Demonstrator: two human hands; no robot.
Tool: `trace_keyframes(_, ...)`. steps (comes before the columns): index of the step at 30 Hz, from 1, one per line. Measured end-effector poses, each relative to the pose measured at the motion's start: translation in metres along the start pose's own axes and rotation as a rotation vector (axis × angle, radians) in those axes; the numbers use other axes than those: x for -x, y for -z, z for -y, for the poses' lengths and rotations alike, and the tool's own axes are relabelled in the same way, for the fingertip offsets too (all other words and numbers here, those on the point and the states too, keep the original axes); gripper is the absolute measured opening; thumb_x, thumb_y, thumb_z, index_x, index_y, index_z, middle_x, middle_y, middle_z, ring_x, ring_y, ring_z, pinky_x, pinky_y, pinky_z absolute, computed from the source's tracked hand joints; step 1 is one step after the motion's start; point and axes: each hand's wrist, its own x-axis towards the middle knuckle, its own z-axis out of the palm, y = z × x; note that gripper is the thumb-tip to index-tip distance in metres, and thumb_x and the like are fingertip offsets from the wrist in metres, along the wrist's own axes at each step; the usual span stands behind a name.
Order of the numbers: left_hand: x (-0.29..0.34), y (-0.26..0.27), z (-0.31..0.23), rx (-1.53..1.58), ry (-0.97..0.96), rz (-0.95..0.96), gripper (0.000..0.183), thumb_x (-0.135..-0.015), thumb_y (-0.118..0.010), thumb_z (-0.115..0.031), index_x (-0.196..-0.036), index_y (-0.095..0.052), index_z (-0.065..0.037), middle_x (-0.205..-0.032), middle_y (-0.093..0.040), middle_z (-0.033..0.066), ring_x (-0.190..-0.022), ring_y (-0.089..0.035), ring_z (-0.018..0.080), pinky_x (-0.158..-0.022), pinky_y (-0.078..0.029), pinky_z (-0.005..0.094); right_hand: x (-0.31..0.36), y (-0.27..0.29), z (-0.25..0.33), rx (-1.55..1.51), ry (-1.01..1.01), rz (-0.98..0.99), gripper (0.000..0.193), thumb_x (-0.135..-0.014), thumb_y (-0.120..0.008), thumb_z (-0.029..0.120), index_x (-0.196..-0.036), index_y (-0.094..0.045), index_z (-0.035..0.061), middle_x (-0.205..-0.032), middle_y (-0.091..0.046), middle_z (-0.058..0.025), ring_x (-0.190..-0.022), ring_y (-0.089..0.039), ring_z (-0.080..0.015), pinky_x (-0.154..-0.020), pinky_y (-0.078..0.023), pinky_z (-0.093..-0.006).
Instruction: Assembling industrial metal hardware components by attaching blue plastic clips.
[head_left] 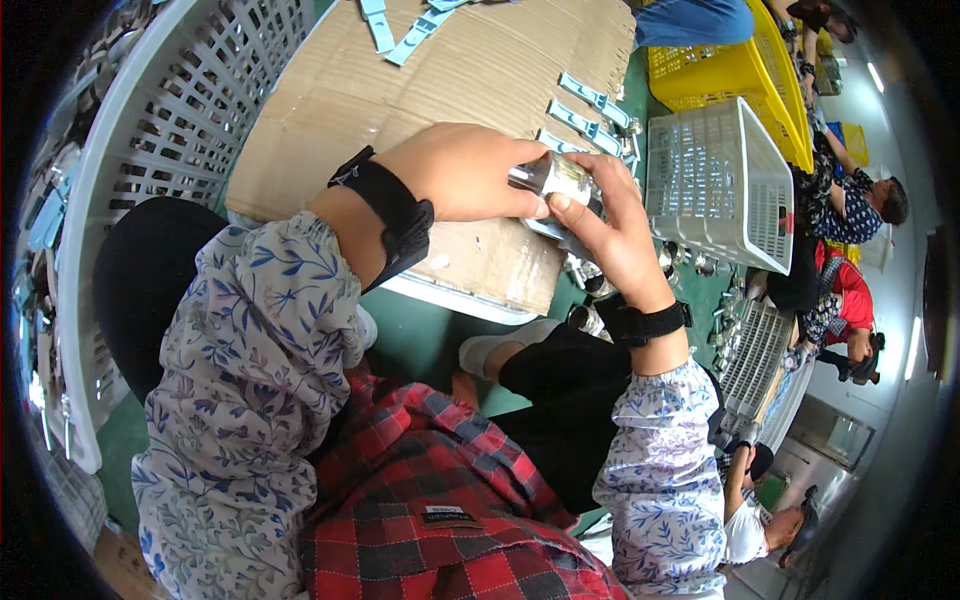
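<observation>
— Metal part (556,178), shiny, pinched betw. both hands: left hand (462,172) wrapped over its end, right hand (612,228) gripping from below w/ thumb on top.
— Risk?
— Could slip, I'd say; hold is fingertips only, over her lap.
— Packaging?
— Brown cardboard sheet (400,90) just beyond hands, pale blue strips (585,108) on it. White slotted basket (715,185) right of right hand, yellow crate (745,85) past it. No labels I can make out.
</observation>
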Motion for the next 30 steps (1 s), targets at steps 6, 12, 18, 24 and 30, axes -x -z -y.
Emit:
trace_keyframes(6,-0.011,0.01,0.002,0.064,0.028,0.085,0.07,-0.085,-0.067,-0.047,-0.136,-0.053,-0.001,-0.114,-0.066,0.0242,-0.105,-0.064,0.0364,-0.089,-0.049,0.0398,-0.005,0.001,0.01,-0.102,-0.117,-0.016,0.053,-0.083,-0.074,0.029,-0.123,-0.057,-0.0001,-0.11,-0.063,-0.0184,-0.105,-0.056,-0.034,-0.093,-0.043,-0.0407)
trace_keyframes(12,-0.023,0.01,0.005,0.168,0.058,0.198,0.068,-0.085,-0.067,-0.046,-0.135,-0.054,-0.001,-0.116,-0.067,0.0225,-0.107,-0.064,0.0334,-0.092,-0.048,0.0372,-0.001,0.008,0.016,0.203,0.08,-0.089,0.06,-0.08,-0.076,0.029,-0.127,-0.052,0.0009,-0.122,-0.059,-0.0193,-0.115,-0.054,-0.0366,-0.1,-0.039,-0.044)
trace_keyframes(18,-0.024,0.015,0.007,0.178,0.079,0.221,0.065,-0.086,-0.067,-0.046,-0.132,-0.057,-0.002,-0.115,-0.067,0.0219,-0.106,-0.064,0.0313,-0.091,-0.048,0.0358,0.006,0.013,0.043,0.599,0.304,0.037,0.066,-0.067,-0.083,0.022,-0.123,-0.053,0.0043,-0.128,-0.057,-0.0151,-0.12,-0.053,-0.034,-0.1,-0.037,-0.0466)
trace_keyframes(24,-0.034,0.013,0.008,0.181,0.053,0.243,0.066,-0.088,-0.066,-0.044,-0.135,-0.054,0.0,-0.113,-0.068,0.0219,-0.103,-0.065,0.0311,-0.091,-0.048,0.0355,-0.001,0.009,0.035,0.61,0.336,-0.036,0.061,-0.065,-0.082,0.015,-0.118,-0.056,0.0039,-0.119,-0.062,-0.0122,-0.108,-0.058,-0.032,-0.096,-0.041,-0.043)
trace_keyframes(30,-0.026,0.014,0.027,0.259,-0.033,0.049,0.06,-0.094,-0.063,-0.033,-0.145,-0.046,-0.006,-0.104,-0.068,0.0216,-0.095,-0.066,0.0265,-0.082,-0.051,0.0324,-0.012,0.015,0.028,0.547,0.351,-0.042,0.053,-0.067,-0.081,0.015,-0.114,-0.06,0.0036,-0.113,-0.065,-0.0131,-0.104,-0.061,-0.0322,-0.093,-0.043,-0.0423)
